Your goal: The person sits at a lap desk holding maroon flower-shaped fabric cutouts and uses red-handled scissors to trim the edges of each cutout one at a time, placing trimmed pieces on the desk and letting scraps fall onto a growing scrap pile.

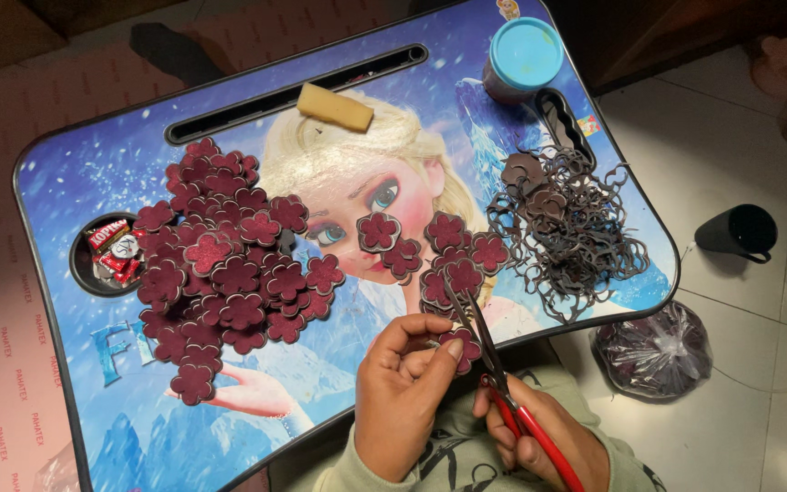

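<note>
Left hand: closed on a maroon flower cutout, pinched between thumb and fingers at the near edge of the lap desk.
Right hand: gripping red-handled scissors, blades open and touching the cutout.
Large heap of maroon flower cutouts: left half of desk.
Smaller group of flower cutouts: centre, just above the hands.
Tangle of dark offcut strips: right side.
Yellow sponge block: beside the top slot.
Blue-lidded tub: top right corner.
Black mug: on floor, right.
Plastic bag of scraps: on floor, near desk corner.
</note>
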